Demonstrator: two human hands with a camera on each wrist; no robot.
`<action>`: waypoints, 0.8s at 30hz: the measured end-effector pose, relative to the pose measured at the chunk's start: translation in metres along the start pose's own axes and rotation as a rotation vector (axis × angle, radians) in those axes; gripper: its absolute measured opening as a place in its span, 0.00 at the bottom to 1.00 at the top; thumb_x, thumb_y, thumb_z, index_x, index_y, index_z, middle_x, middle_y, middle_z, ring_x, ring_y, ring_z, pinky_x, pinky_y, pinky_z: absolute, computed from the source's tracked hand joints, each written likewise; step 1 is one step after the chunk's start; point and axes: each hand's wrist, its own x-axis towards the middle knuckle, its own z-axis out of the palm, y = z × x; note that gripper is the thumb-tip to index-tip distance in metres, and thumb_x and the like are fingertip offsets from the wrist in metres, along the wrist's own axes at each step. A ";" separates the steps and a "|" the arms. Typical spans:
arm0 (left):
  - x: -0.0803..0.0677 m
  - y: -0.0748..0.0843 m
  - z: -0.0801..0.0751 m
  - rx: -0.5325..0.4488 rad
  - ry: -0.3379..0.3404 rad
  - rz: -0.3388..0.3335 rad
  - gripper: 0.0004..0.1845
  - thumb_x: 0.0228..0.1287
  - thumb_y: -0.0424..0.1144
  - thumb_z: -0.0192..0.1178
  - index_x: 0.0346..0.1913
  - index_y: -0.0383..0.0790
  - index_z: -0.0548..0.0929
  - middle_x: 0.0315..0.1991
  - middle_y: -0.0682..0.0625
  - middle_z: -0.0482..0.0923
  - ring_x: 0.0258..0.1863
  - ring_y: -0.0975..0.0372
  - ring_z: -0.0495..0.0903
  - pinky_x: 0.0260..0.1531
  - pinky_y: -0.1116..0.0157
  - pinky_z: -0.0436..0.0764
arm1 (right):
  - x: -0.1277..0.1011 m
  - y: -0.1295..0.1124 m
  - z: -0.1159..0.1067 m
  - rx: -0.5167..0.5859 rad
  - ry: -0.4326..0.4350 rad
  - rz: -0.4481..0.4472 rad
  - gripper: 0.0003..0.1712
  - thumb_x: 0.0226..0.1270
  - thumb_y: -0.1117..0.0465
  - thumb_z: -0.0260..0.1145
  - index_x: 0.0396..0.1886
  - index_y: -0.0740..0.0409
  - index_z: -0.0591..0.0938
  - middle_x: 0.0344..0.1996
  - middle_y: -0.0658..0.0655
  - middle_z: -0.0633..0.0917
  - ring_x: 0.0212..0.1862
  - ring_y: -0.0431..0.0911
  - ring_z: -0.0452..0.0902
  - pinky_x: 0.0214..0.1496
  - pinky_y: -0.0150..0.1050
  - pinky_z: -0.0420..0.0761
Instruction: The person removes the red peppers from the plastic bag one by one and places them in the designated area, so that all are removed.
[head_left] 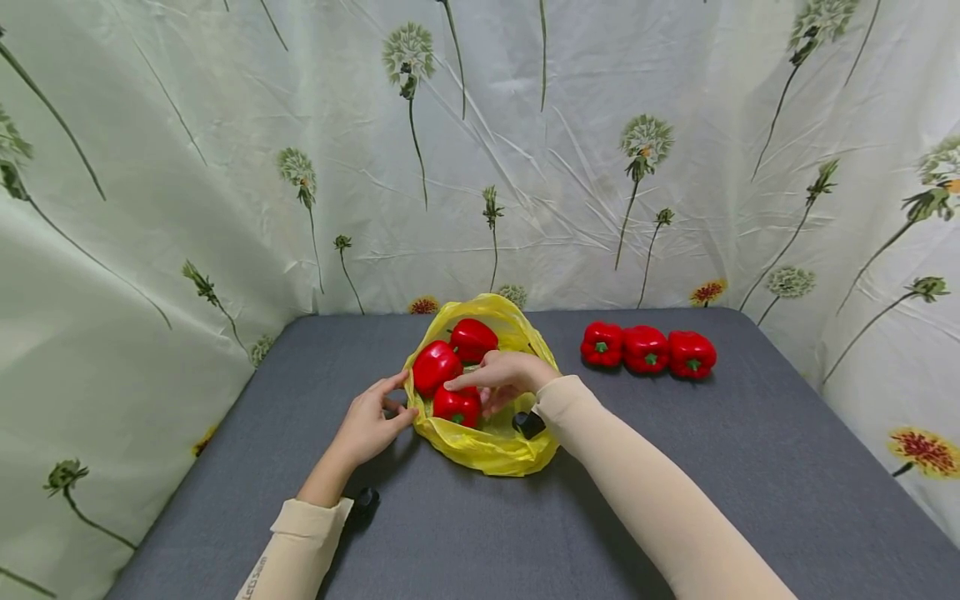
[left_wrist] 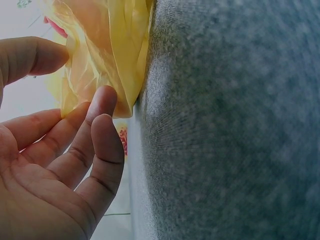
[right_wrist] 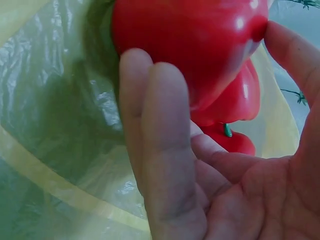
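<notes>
A yellow plastic bag (head_left: 487, 450) lies open on the grey table (head_left: 750, 467) with three red peppers in it. My right hand (head_left: 468, 392) reaches into the bag and grips the nearest pepper (head_left: 456, 406). In the right wrist view, its fingers (right_wrist: 155, 130) and thumb curl round that pepper (right_wrist: 190, 45), with two more behind. My left hand (head_left: 397, 398) holds the bag's left rim. In the left wrist view, the yellow film (left_wrist: 100, 50) sits between thumb and fingertips (left_wrist: 102, 100).
Three more red peppers (head_left: 647, 348) stand in a row on the table to the right of the bag. A floral curtain (head_left: 225, 167) closes off the back and both sides. Bare grey cloth stretches in front and to the right.
</notes>
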 end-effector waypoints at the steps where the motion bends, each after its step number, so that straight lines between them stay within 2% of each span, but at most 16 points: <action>1: 0.000 0.000 0.000 0.000 -0.001 0.000 0.37 0.69 0.36 0.70 0.79 0.33 0.71 0.66 0.37 0.80 0.40 0.61 0.85 0.34 0.68 0.76 | -0.001 0.000 0.000 0.001 -0.004 0.007 0.28 0.70 0.38 0.73 0.32 0.57 0.77 0.21 0.54 0.80 0.24 0.44 0.85 0.39 0.37 0.89; 6: 0.000 0.000 0.000 0.003 0.001 -0.002 0.37 0.69 0.36 0.71 0.79 0.33 0.71 0.66 0.37 0.80 0.40 0.61 0.86 0.34 0.68 0.76 | -0.001 0.003 0.004 0.022 -0.027 0.029 0.32 0.69 0.36 0.73 0.45 0.62 0.80 0.25 0.58 0.85 0.26 0.47 0.89 0.47 0.44 0.90; 10: 0.000 0.000 0.000 0.008 0.001 -0.001 0.37 0.69 0.36 0.70 0.79 0.34 0.71 0.66 0.37 0.80 0.40 0.61 0.86 0.35 0.67 0.76 | 0.001 0.005 0.007 0.047 -0.036 0.030 0.33 0.68 0.36 0.74 0.48 0.62 0.80 0.27 0.59 0.86 0.27 0.47 0.89 0.50 0.46 0.90; 15: 0.000 -0.001 0.000 0.010 0.000 0.003 0.37 0.69 0.37 0.70 0.79 0.34 0.71 0.66 0.37 0.80 0.41 0.61 0.86 0.35 0.67 0.77 | 0.004 0.006 0.009 0.066 -0.048 0.033 0.31 0.70 0.36 0.73 0.48 0.60 0.82 0.26 0.58 0.86 0.27 0.46 0.88 0.48 0.45 0.90; 20: 0.001 -0.001 0.000 0.007 0.001 0.003 0.37 0.69 0.36 0.70 0.79 0.34 0.71 0.66 0.37 0.80 0.41 0.61 0.86 0.34 0.67 0.77 | 0.005 0.006 0.011 0.064 -0.059 0.033 0.28 0.71 0.36 0.71 0.45 0.57 0.83 0.22 0.55 0.81 0.27 0.46 0.86 0.43 0.41 0.90; 24: 0.001 -0.001 0.000 0.003 0.002 0.006 0.37 0.69 0.36 0.70 0.79 0.33 0.71 0.66 0.37 0.80 0.41 0.61 0.86 0.34 0.68 0.77 | 0.006 0.005 0.012 0.061 -0.085 0.030 0.26 0.72 0.37 0.70 0.44 0.56 0.81 0.22 0.54 0.78 0.27 0.44 0.83 0.39 0.37 0.89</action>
